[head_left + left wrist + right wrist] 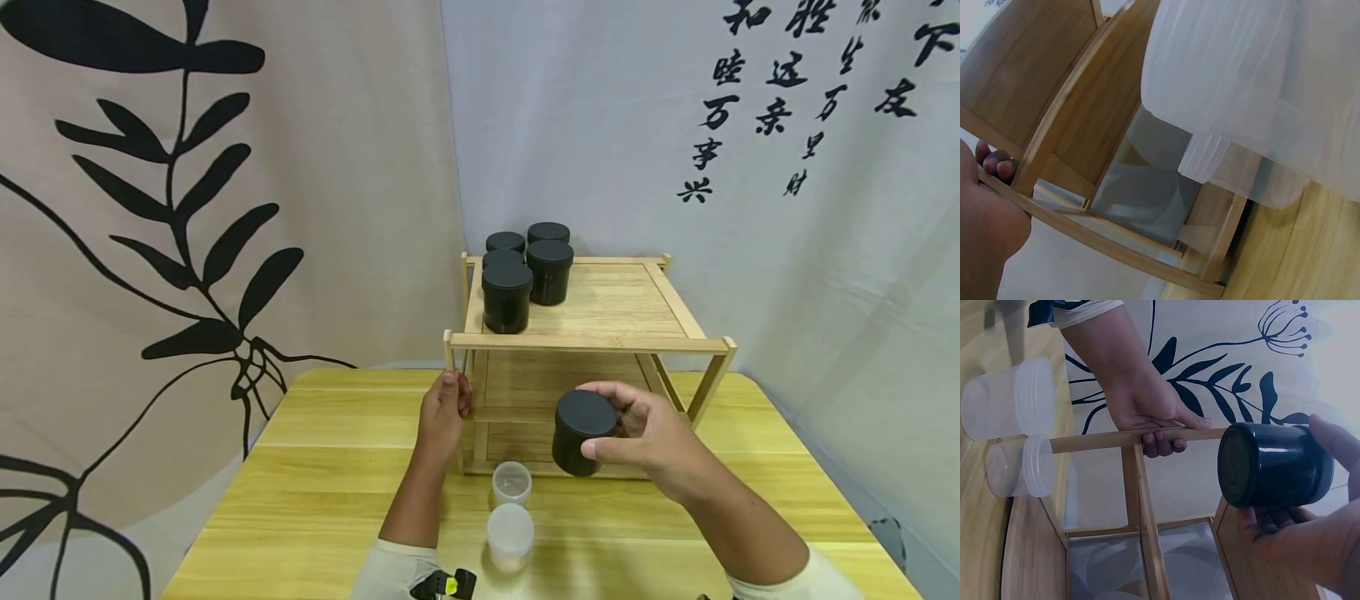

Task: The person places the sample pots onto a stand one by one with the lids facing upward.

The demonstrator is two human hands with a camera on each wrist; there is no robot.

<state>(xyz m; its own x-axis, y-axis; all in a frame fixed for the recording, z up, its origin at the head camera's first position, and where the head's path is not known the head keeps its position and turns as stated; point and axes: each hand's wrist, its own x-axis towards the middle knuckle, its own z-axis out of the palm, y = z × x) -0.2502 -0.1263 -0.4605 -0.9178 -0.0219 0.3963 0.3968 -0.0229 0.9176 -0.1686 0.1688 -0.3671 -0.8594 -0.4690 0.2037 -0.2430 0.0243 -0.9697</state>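
Note:
A black lidded jar [583, 435] is held upright by my right hand [654, 433], thumb on the near side and fingers round the back. In the right wrist view the jar [1279, 465] shows its round base, and it hangs clear of the wooden shelf. My left hand [441, 417] grips the front left post of the three-tier shelf [600, 342]. Its curled fingertips [1005, 167] show past the post in the left wrist view. Several black jars [507, 300] stand grouped on the left side of the top tier.
Two translucent plastic jars, a farther one [512, 485] and a nearer one [510, 537], stand on the yellow wooden table [300, 500] before the shelf. Curtains with a plant print [180, 192] and black lettering [716, 112] hang behind and beside the table.

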